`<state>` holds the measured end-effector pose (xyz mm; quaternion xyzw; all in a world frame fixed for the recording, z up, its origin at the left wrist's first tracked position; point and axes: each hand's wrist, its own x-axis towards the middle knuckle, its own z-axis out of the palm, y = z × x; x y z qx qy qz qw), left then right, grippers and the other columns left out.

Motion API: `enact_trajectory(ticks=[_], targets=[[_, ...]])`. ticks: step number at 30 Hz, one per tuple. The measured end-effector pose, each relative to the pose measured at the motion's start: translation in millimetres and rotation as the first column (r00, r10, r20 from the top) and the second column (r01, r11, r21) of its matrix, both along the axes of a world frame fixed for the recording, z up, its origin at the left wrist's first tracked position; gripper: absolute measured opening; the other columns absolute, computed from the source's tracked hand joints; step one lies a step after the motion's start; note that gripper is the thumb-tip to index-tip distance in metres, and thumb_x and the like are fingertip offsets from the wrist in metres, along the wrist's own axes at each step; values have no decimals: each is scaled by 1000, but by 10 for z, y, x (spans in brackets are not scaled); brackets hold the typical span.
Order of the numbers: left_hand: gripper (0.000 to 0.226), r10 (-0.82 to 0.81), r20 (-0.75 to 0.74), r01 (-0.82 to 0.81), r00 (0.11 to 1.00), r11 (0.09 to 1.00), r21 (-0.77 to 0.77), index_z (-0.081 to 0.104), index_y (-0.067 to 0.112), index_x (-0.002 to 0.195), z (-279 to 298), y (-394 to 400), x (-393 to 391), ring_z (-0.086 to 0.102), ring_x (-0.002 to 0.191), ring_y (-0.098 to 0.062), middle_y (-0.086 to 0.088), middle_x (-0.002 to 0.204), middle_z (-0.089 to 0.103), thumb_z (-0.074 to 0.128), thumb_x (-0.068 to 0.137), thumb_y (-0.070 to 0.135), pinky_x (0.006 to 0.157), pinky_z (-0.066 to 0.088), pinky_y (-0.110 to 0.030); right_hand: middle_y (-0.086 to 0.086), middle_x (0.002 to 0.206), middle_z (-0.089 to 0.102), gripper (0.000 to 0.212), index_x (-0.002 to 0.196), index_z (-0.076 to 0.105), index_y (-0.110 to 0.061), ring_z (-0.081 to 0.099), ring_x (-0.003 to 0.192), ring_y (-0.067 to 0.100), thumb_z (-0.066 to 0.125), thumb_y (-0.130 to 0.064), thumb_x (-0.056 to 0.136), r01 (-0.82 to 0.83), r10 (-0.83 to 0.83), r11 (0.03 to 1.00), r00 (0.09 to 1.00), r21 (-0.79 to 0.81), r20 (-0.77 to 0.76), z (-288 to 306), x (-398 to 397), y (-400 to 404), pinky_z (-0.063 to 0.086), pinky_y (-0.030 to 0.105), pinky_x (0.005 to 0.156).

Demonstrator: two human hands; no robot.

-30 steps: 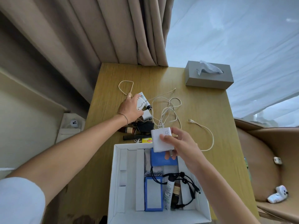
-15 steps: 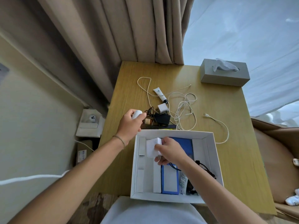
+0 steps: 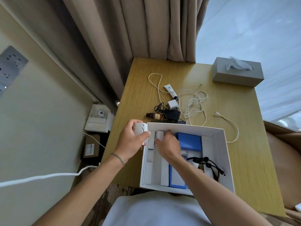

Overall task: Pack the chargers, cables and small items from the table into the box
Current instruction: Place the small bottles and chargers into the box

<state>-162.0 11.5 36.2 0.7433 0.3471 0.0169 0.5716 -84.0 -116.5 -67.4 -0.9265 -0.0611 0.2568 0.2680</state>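
Beige curtains hang behind the wooden table, where white cables lie loose beyond the white box. Left hand grips a round white charger at the box's rim; right hand presses a white block inside

Far end of table bare wood, open to approach. Middle cluttered: white cables, black adapter, brown bottle crowd against the box far wall. Tissue box blocks far right corner. Box's left slots filled by both hands; black cord fills right side. Curtain hems the far left edge
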Motion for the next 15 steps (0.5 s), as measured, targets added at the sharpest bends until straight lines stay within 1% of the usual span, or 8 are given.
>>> enact_trajectory(ticks=[2,4,5,7,9,11,12,15], targets=[[31,-32,7,32,999,998,48,59,23,108,7,-55,-58,69,69,-20,-2,95,62,77,83,26,55,62,-37,5,108,70,39,118,50,-19,69,97,29,65,-45,92,40,-36,996,998,81,-58,-19,-13,0,60,50,82],[27,-86,-8,86,996,990,109,59,24,107,0,-131,-89,68,64,-22,-1,90,63,75,86,29,51,61,-39,6,103,71,36,116,51,-21,71,89,27,66,-42,92,83,-59,984,987,157,-152,14,29,-34,62,48,75],[25,-135,-26,137,991,981,136,58,25,108,-13,-173,-93,68,66,-24,-1,92,62,72,88,29,51,61,-40,6,99,71,32,116,52,-21,72,83,25,65,-39,92,102,-70,980,981,169,-183,43,64,-70,64,46,71],[27,-256,-95,269,962,947,178,55,27,117,-59,-257,-70,66,78,-26,-3,104,59,65,92,24,60,61,-42,6,92,73,28,116,55,-22,73,69,23,58,-31,90,123,-84,975,975,186,-206,109,147,-165,64,43,64],[36,-372,-189,411,909,876,252,51,27,127,-136,-343,-18,58,89,-23,-5,121,52,59,94,16,65,57,-37,5,88,74,29,117,57,-22,73,62,20,56,-24,88,147,-101,962,974,228,-202,191,211,-288,64,43,64],[44,-446,-259,512,857,793,329,49,27,131,-202,-425,52,55,89,-20,-5,128,47,57,90,12,64,49,-27,3,84,74,30,119,58,-22,72,61,16,57,-16,90,187,-132,938,971,291,-198,266,239,-414,64,37,62],[46,-467,-282,543,838,762,352,49,26,130,-235,-464,88,56,91,-21,-5,129,47,59,88,12,68,49,-28,3,82,75,31,119,59,-21,71,61,16,57,-13,90,205,-145,923,969,325,-201,302,240,-471,63,36,62],[45,-489,-372,613,789,673,414,52,24,127,-372,-565,181,59,99,-26,-7,124,54,66,84,19,80,54,-35,5,81,75,36,122,59,-22,71,67,17,56,-7,89,233,-159,892,964,387,-214,384,228,-615,64,42,70]])
